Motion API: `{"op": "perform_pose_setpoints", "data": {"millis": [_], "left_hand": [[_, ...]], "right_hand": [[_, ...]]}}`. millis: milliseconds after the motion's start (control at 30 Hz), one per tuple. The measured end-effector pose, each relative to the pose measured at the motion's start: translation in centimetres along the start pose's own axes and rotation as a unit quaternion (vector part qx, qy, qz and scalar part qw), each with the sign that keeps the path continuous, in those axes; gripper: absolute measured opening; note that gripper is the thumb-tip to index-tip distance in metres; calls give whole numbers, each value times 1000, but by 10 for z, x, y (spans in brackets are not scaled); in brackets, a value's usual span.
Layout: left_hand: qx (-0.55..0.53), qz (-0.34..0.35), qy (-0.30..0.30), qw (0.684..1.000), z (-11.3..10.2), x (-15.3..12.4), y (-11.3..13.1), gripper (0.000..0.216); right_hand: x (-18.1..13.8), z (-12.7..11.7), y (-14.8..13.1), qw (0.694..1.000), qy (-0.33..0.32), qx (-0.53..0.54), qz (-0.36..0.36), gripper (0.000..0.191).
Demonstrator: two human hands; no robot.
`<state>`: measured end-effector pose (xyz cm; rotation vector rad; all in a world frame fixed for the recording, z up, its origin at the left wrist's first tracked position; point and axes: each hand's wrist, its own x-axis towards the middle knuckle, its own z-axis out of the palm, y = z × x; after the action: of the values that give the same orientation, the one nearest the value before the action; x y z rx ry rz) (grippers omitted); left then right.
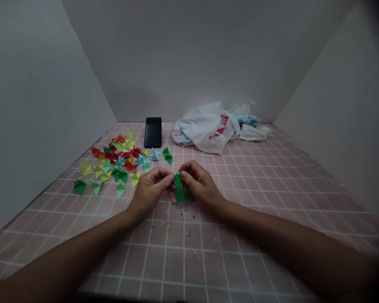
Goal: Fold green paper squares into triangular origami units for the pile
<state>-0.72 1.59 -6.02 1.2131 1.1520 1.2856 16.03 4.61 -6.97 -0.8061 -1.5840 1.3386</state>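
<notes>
My left hand (151, 189) and my right hand (199, 182) meet at the middle of the pink checked table. Both pinch a small green folded paper (177, 180) between thumbs and fingertips. Directly beneath the hands lies a small stack of coloured paper squares (180, 198), green on top. To the left, several folded paper pieces (120, 162) in green, yellow, red, orange and blue are scattered over the table.
A black phone (153, 131) lies flat at the back of the table. Right of it sits a crumpled white plastic bag (213, 126). White walls close in the table on the left, back and right. Small crumbs dot the table surface (255, 202) near the hands.
</notes>
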Motion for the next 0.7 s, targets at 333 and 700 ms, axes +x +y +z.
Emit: {"op": "perform_pose_setpoints", "data": {"millis": [333, 700], "left_hand": [[-9, -32, -25, 999, -1, 2, -1, 29], [-8, -87, -57, 994, -4, 6, -2, 36]], "right_hand": [[3, 0, -1, 997, -19, 45, 65, 24], [2, 0, 2, 986, -27, 108, 124, 27]]}}
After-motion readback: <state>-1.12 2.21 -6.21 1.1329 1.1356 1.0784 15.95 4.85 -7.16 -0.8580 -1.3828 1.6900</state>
